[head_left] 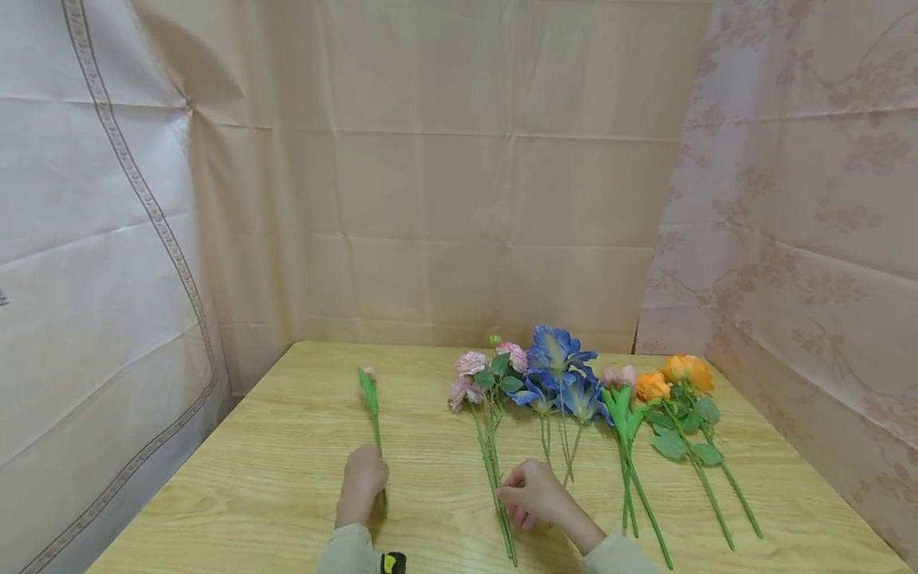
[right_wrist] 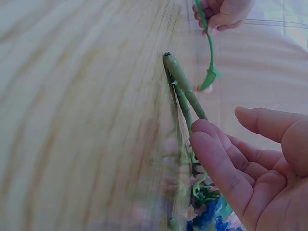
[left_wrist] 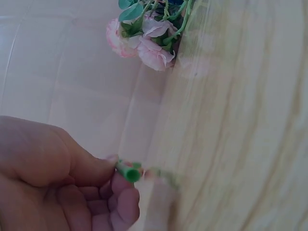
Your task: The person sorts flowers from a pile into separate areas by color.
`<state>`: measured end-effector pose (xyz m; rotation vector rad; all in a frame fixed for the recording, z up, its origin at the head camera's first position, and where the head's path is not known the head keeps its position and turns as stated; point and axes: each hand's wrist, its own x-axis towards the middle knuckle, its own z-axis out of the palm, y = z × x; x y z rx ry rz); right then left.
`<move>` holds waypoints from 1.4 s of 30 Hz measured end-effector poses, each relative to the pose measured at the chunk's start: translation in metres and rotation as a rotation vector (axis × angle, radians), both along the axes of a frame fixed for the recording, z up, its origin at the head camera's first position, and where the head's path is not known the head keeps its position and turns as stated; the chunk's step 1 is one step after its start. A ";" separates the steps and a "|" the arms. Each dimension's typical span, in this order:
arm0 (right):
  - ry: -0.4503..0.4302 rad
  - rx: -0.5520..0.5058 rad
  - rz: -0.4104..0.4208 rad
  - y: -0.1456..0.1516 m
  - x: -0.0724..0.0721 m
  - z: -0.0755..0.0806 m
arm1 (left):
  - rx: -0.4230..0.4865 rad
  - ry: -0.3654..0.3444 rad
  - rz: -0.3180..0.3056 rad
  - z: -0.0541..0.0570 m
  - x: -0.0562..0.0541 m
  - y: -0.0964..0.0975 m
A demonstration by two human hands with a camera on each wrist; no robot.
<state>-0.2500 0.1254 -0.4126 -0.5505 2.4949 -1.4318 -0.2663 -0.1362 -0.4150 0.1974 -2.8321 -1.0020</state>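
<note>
My left hand pinches the green stem of a single pink tulip on the left of the table. In the left wrist view the cut end of that stem shows between thumb and fingers. My right hand is beside the long stems of the pink ruffled flowers. In the right wrist view its thumb stands apart from the loosely bent fingers, and the fingertips are right at one of those stems. Nothing is gripped between that thumb and the fingers.
Right of the pink flowers lie large blue flowers, then more pink tulips with green leaves, and orange flowers at the far right. All lie on a wood-grain table. Cloth curtains hang behind and at both sides.
</note>
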 end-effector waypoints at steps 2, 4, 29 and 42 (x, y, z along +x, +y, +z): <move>-0.008 0.000 -0.002 0.000 -0.001 0.000 | 0.028 -0.003 -0.014 0.001 0.000 0.001; -0.016 -0.002 -0.003 0.000 -0.001 -0.001 | 0.051 -0.013 -0.029 0.003 0.001 0.003; 0.156 -0.125 -0.048 -0.006 0.001 -0.002 | 0.386 0.062 -0.455 0.018 0.013 0.057; 0.133 -0.191 -0.040 -0.010 0.003 -0.001 | 0.421 0.045 -0.537 0.023 0.023 0.087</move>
